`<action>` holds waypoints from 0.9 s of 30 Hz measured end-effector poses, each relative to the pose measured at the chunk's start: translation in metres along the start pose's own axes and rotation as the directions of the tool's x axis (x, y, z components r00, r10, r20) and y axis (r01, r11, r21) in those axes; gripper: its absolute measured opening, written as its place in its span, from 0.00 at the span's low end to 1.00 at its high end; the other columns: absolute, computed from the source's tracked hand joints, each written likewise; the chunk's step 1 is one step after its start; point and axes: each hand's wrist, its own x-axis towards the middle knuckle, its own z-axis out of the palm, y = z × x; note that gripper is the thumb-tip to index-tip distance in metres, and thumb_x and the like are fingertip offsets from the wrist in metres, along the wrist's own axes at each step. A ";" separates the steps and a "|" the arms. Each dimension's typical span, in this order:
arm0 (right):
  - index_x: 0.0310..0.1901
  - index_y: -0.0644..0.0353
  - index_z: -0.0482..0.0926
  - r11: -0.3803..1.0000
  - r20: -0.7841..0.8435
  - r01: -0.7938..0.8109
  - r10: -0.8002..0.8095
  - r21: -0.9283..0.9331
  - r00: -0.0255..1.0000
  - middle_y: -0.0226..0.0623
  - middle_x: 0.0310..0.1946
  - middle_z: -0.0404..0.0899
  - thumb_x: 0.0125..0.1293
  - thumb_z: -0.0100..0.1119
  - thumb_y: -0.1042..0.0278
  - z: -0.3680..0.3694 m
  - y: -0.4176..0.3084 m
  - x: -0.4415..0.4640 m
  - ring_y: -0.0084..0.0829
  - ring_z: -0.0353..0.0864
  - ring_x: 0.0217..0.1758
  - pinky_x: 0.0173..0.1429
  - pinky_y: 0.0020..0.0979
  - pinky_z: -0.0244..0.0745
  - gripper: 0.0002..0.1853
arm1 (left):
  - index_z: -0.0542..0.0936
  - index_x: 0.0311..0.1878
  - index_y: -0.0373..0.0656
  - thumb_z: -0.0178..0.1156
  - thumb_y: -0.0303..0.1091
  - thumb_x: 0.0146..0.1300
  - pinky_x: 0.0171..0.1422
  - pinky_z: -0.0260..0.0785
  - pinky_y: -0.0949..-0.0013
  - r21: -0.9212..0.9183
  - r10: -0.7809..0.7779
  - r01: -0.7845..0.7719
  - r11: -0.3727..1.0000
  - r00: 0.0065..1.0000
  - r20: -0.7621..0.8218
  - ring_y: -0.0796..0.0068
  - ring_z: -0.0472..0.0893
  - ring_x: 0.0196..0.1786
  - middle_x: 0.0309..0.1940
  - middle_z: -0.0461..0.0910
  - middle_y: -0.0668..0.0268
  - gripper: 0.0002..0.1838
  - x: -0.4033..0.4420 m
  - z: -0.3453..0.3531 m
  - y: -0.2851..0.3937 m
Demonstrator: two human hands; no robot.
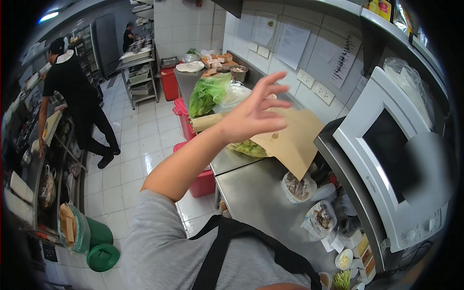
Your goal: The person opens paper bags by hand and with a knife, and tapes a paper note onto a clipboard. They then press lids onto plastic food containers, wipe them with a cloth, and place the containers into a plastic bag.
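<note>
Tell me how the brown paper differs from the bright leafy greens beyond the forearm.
The brown paper is tan; the leafy greens are vivid green. The paper is a broad, mostly smooth sheet; the greens make a crinkled, bulky heap. The paper reaches nearer the microwave than the greens. Both are at the counter.

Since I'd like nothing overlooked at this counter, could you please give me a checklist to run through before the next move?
1. Bare left hand free: ok, fingers spread, nothing visibly held.
2. Right hand free: cannot tell, outside the view.
3. Broad brown paper sheet unmarked: not ok, a small dark mark shows.
4. Green leafy vegetables on the grey steel counter: ok, beside translucent plastic.
5. Black-clothed co-worker away from the counter: ok, across the white tiled floor.
</note>
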 end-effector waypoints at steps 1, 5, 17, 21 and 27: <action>0.34 0.62 0.79 0.994 -0.067 0.102 -0.100 0.037 0.993 0.38 0.29 0.79 0.50 0.71 0.58 -0.005 -0.017 0.005 0.36 0.78 0.34 0.42 0.35 0.73 0.17 | 0.40 0.73 0.49 0.66 0.44 0.54 0.64 0.63 0.58 -0.105 0.052 -0.049 0.993 0.998 0.033 0.59 0.65 0.64 0.67 0.52 0.52 0.52 0.011 0.011 0.014; 0.36 0.58 0.80 0.848 -0.218 0.260 -0.175 0.462 0.960 0.34 0.30 0.80 0.52 0.69 0.58 -0.020 -0.112 0.015 0.35 0.77 0.34 0.44 0.34 0.74 0.15 | 0.43 0.72 0.49 0.63 0.38 0.55 0.64 0.63 0.60 -0.483 0.256 -0.219 0.848 0.967 0.012 0.62 0.66 0.64 0.65 0.57 0.54 0.48 0.048 0.052 0.055; 0.36 0.56 0.72 0.316 0.169 -0.119 -0.136 0.941 0.976 0.37 0.38 0.72 0.46 0.67 0.66 -0.093 -0.311 -0.059 0.41 0.72 0.42 0.43 0.37 0.67 0.16 | 0.59 0.68 0.45 0.60 0.27 0.51 0.66 0.59 0.66 0.069 0.033 -0.043 0.997 0.991 0.131 0.71 0.65 0.64 0.62 0.64 0.62 0.38 -0.044 0.024 0.000; 0.34 0.60 0.73 -0.069 0.549 -0.691 -0.552 0.719 0.627 0.41 0.26 0.76 0.45 0.72 0.67 -0.093 -0.339 -0.126 0.41 0.78 0.31 0.37 0.36 0.73 0.18 | 0.62 0.67 0.42 0.57 0.24 0.55 0.67 0.58 0.66 -0.068 -0.331 0.379 0.923 0.869 0.367 0.73 0.65 0.64 0.62 0.65 0.64 0.34 -0.108 0.053 -0.022; 0.28 0.63 0.75 0.010 0.653 -0.858 -0.652 0.514 0.384 0.37 0.22 0.76 0.44 0.75 0.65 -0.115 -0.342 -0.160 0.27 0.77 0.26 0.33 0.28 0.74 0.17 | 0.64 0.65 0.41 0.53 0.24 0.60 0.62 0.64 0.69 -0.054 -0.442 0.503 0.863 0.801 0.404 0.75 0.71 0.58 0.57 0.71 0.64 0.28 -0.131 0.071 -0.026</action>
